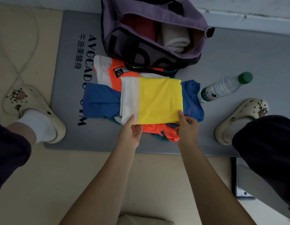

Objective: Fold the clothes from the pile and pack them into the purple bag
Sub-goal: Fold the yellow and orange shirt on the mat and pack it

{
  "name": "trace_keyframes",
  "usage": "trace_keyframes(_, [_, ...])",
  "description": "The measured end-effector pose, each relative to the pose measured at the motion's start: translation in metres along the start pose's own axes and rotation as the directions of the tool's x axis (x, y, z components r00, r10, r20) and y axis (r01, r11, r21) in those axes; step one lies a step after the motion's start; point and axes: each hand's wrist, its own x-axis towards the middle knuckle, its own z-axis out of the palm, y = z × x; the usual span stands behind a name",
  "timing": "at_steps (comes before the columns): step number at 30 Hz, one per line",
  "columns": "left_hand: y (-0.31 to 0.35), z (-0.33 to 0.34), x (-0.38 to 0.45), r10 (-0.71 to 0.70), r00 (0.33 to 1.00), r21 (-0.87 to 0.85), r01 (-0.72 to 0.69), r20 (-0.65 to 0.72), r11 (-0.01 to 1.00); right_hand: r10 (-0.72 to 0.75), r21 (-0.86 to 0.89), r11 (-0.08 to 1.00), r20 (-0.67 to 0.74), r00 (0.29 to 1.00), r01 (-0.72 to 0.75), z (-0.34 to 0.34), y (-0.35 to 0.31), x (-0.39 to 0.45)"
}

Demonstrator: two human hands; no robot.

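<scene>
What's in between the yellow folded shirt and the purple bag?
In the head view, an orange and white shirt lies between the yellow folded shirt and the purple bag. The bag's black strap rests across it.

Purple bag point(150, 51) mouth gapes open — water bottle point(225, 86) stands right of the clothes pile point(102, 99).

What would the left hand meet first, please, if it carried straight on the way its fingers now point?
The left hand already touches the folded yellow and white garment at its near edge. Pushed on, it would probably slide over or under that cloth towards the open purple fabric bag; depth is unclear.
</scene>
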Motion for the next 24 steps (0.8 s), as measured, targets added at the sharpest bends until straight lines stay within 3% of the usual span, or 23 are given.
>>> trace_keyframes(4, [0.019, 0.004, -0.006, -0.017, 1.0, 0.223, 0.014, 0.01, 0.975, -0.132, -0.361, 0.913, 0.178, 0.975, 0.19, -0.006, -0.013, 0.014])
trace_keyframes(6, [0.033, 0.009, -0.01, 0.04, 0.998, 0.348, -0.052, 0.041, 0.936, -0.159, -0.449, 0.855, 0.251, 0.955, 0.261, -0.008, -0.021, 0.019])
trace_keyframes(9, [0.055, 0.018, -0.015, 0.293, 0.944, 0.313, -0.326, 0.15, 0.892, -0.279, -0.311, 0.874, 0.306, 0.91, 0.372, -0.011, -0.034, 0.021])
trace_keyframes(12, [0.064, 0.02, -0.019, 0.436, 0.834, 0.225, -0.522, 0.339, 0.823, -0.283, -0.064, 0.946, 0.314, 0.906, 0.317, -0.01, -0.04, 0.02])
trace_keyframes(14, [0.064, 0.013, -0.011, 0.412, 0.857, 0.329, -0.502, 0.308, 0.8, -0.181, -0.098, 0.969, 0.344, 0.921, 0.228, -0.012, -0.036, 0.024])
trace_keyframes(16, [0.062, 0.003, -0.002, 0.351, 0.911, 0.477, -0.413, 0.217, 0.776, -0.067, -0.241, 0.956, 0.367, 0.928, 0.164, -0.012, -0.033, 0.028])
trace_keyframes(18, [0.061, -0.005, 0.005, 0.31, 0.932, 0.579, -0.359, 0.187, 0.732, -0.052, -0.372, 0.907, 0.369, 0.928, 0.198, -0.009, -0.032, 0.031])
trace_keyframes(21, [0.066, -0.007, 0.008, 0.298, 0.919, 0.532, -0.393, 0.26, 0.75, -0.104, -0.352, 0.899, 0.404, 0.909, 0.259, -0.006, -0.037, 0.035])
trace_keyframes(24, [0.074, -0.011, 0.009, 0.262, 0.91, 0.535, -0.403, 0.322, 0.742, -0.039, -0.32, 0.922, 0.481, 0.876, 0.216, -0.012, -0.04, 0.039])
